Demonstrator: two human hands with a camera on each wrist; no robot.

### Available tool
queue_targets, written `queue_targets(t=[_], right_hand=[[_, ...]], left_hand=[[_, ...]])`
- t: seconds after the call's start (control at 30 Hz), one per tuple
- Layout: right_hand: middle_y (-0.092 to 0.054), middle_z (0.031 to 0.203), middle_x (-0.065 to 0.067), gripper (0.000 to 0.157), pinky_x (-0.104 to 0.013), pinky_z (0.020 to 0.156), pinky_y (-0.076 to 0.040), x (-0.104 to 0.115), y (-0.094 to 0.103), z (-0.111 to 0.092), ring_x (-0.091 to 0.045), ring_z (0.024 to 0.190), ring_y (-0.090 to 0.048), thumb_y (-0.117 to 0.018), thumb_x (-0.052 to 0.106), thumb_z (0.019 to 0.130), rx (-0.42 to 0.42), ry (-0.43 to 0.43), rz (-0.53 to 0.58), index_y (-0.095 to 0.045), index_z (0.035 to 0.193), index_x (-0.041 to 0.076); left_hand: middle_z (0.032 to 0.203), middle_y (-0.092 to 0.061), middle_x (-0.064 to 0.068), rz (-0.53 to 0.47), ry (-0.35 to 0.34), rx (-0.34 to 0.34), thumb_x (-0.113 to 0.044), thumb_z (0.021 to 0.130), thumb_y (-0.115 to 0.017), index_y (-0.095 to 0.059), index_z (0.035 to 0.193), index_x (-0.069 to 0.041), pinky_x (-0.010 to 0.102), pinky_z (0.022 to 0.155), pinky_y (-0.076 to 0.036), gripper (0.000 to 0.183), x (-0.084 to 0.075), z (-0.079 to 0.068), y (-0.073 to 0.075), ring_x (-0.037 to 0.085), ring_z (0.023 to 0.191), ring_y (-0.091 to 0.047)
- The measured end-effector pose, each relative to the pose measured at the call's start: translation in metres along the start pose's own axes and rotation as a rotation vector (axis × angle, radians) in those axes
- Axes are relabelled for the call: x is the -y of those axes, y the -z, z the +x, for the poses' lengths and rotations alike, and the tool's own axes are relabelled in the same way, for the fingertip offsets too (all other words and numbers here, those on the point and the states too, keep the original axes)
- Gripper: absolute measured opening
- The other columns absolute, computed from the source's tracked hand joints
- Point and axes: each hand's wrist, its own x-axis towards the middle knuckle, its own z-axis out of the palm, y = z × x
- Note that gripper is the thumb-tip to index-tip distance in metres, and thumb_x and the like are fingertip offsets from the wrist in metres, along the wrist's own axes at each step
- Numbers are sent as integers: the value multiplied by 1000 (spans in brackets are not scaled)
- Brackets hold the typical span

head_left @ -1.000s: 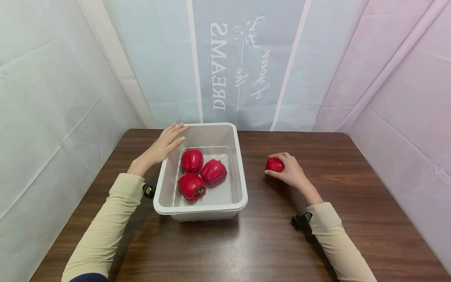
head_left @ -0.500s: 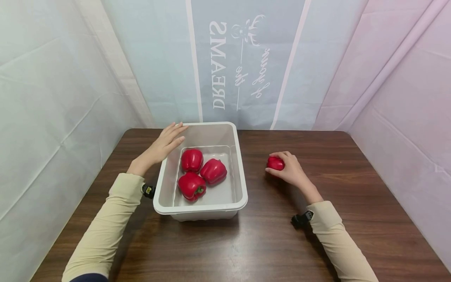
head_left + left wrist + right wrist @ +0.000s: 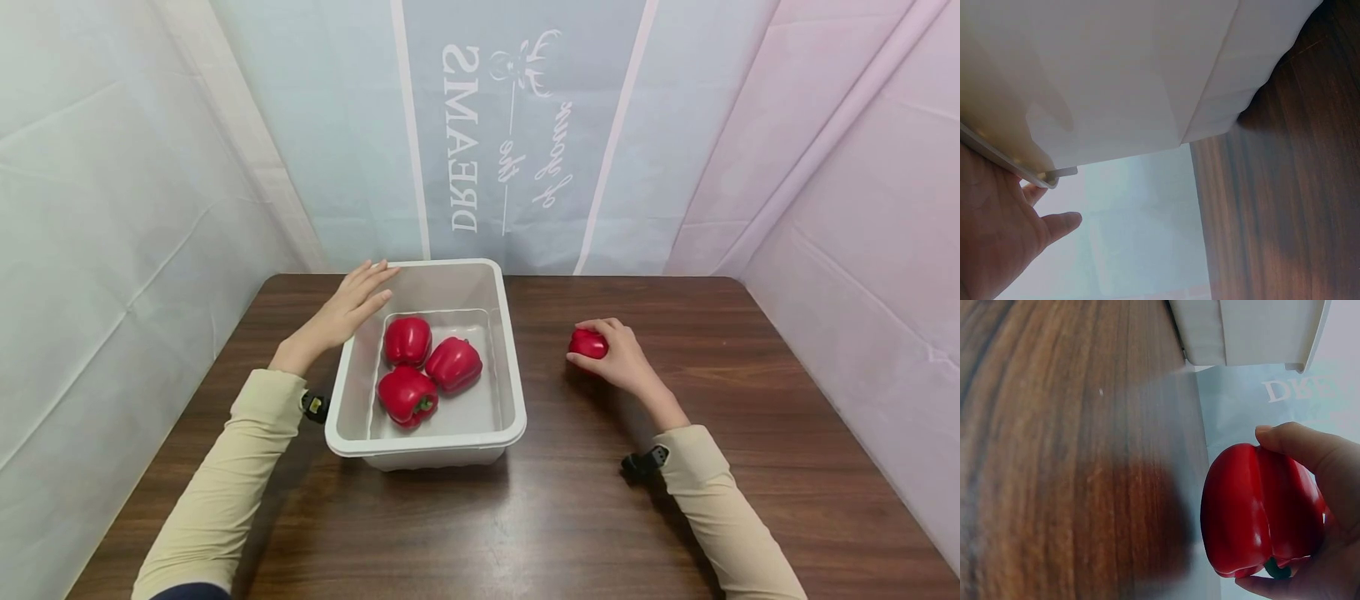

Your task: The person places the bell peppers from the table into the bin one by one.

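Observation:
My right hand (image 3: 621, 357) grips a red bell pepper (image 3: 588, 343) to the right of the bin, thumb on one side and fingers on the other. In the right wrist view this bell pepper (image 3: 1260, 512) shows its green stem, and its red reflection falls on the tabletop beside it. At the left rim of the light grey plastic bin (image 3: 517, 383), my left hand (image 3: 341, 312) lies with its fingers extended over the edge. The left wrist view has the palm (image 3: 991, 219) against the rim, thumb held out. Inside the bin lie three red bell peppers (image 3: 454, 365).
The dark wood table (image 3: 600, 533) carries the bin left of centre. A pale printed cloth (image 3: 540, 150) hangs behind the table's far edge, with white cloth walls at both sides. A small black camera (image 3: 642, 467) is strapped at the right wrist.
My right hand has shifted very slightly up and to the right in the head view with the bell pepper in its grip. The left hand stays at the rim.

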Motion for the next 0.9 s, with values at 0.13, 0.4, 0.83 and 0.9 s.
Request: queue_targets(t=[0.13, 0.4, 0.83, 0.9], right_hand=[[-47, 124, -16, 58, -53, 77, -51, 1, 0, -1, -37, 115, -40, -76, 33, 74, 4, -8, 6, -53, 124, 12], [-48, 123, -15, 57, -53, 78, -51, 4, 1, -2, -36, 114, -40, -76, 33, 75, -15, -11, 23, -54, 123, 13], [-49, 123, -15, 55, -53, 78, -51, 11, 2, 2, -36, 112, -41, -75, 33, 76, -28, -2, 17, -54, 123, 13], [-49, 122, -15, 55, -53, 78, -51, 12, 3, 4, -36, 112, -42, -75, 33, 76, -35, 5, 14, -55, 123, 13]], left_hand=[[154, -18, 9, 4, -2, 5, -44, 98, -35, -30, 146, -20, 56, 111, -2, 54, 0, 1, 0, 28, 143, -1], [155, -16, 9, 22, 1, 19, -46, 98, -35, -28, 147, -22, 58, 111, -3, 55, 1, 3, 0, 31, 143, -2], [155, -16, 6, 11, 5, 15, -46, 98, -35, -28, 147, -23, 57, 111, -2, 55, 2, 1, -1, 28, 143, -1], [155, -16, 7, 9, 5, 11, -46, 98, -35, -28, 147, -22, 57, 111, -3, 55, 2, 0, -1, 29, 143, -1]])
